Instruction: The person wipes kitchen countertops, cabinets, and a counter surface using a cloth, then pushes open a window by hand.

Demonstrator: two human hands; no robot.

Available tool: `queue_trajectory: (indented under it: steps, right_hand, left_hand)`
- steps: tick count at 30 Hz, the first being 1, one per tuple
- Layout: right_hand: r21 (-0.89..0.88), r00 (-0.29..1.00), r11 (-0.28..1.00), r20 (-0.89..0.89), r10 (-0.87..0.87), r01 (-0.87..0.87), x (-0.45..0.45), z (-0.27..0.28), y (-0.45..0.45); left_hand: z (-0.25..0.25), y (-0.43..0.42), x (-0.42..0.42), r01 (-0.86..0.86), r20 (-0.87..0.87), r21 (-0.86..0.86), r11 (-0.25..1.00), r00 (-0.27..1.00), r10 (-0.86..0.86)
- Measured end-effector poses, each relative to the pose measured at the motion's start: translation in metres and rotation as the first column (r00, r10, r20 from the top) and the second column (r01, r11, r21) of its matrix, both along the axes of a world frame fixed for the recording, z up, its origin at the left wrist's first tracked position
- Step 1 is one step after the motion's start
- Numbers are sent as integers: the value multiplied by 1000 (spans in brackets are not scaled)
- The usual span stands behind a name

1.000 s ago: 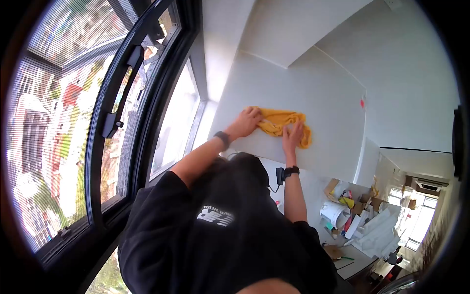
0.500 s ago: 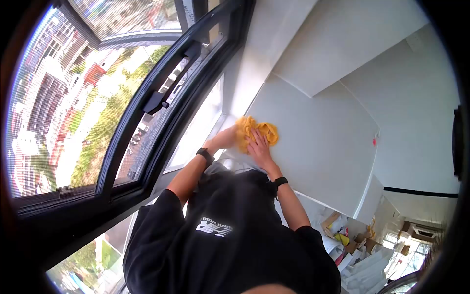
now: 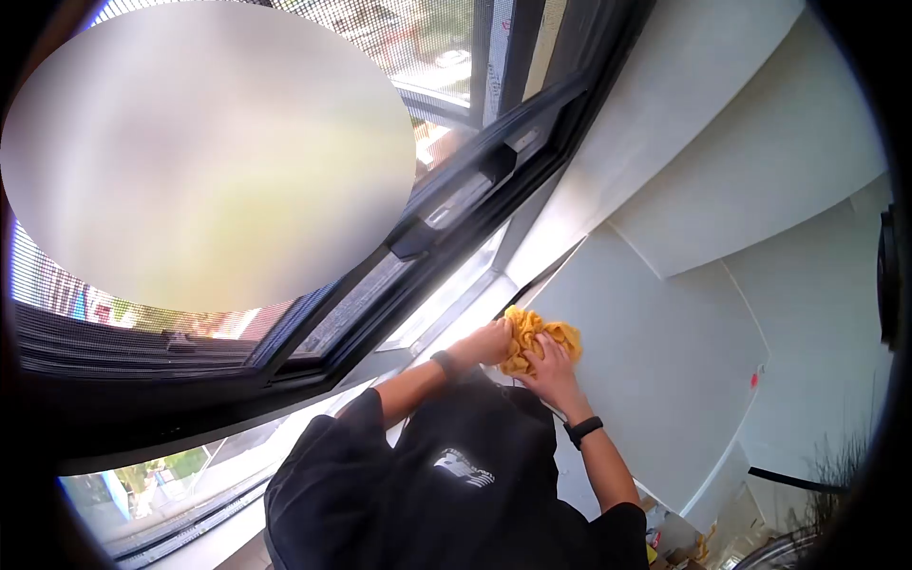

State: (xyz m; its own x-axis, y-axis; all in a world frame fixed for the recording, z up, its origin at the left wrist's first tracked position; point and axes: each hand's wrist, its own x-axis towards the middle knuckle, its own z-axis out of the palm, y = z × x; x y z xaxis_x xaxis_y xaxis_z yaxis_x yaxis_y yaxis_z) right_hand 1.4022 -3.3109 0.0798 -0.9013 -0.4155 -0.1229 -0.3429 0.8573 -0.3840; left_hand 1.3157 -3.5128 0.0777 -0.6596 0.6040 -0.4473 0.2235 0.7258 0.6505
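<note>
A bunched yellow cloth point(image 3: 534, 334) lies at the left edge of a pale flat surface point(image 3: 655, 361), beside the window side. My left hand point(image 3: 492, 342) has its fingers closed round the cloth's left part. On the cloth's lower right part rests my right hand point(image 3: 551, 370), its fingers bent into the folds. Both wrists wear dark bands. The fingertips of both hands are partly hidden in the cloth.
A black-framed window point(image 3: 399, 256) with a handle and mesh fills the left, partly covered by a blurred oval. White walls rise behind and to the right. A red mark point(image 3: 755, 380) shows at the right. Boxes and clutter sit at the lower right.
The view has turned, and the window fills more of it. The cloth has gone from stretched across the surface to bunched at its left edge, with both hands now close together on it.
</note>
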Motion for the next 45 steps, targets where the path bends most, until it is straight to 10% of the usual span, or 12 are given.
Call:
queue_trajectory:
  steps: [3, 7, 22, 33, 45]
  right_hand:
    - [68, 1000, 998, -23, -8, 9, -12, 2, 8]
    - [58, 995, 995, -57, -80, 83, -24, -9, 29]
    - [59, 906, 904, -23, -422, 423, -97, -14, 145]
    - [-98, 849, 897, -295, -439, 430, -116, -39, 157]
    - [-175, 832, 844, -154, -532, 507, -89, -68, 181]
  left_hand:
    - [-40, 12, 0, 78, -375, 187, 979, 927, -2]
    - [-42, 41, -18, 190, -539, -21, 982, 825, -171]
    - [-61, 132, -86, -94, -522, 139, 986, 839, 154]
    - [-45, 139, -106, -124, -657, 149, 981, 729, 192]
    - [-52, 158, -94, -27, -399, 158, 987, 913, 89]
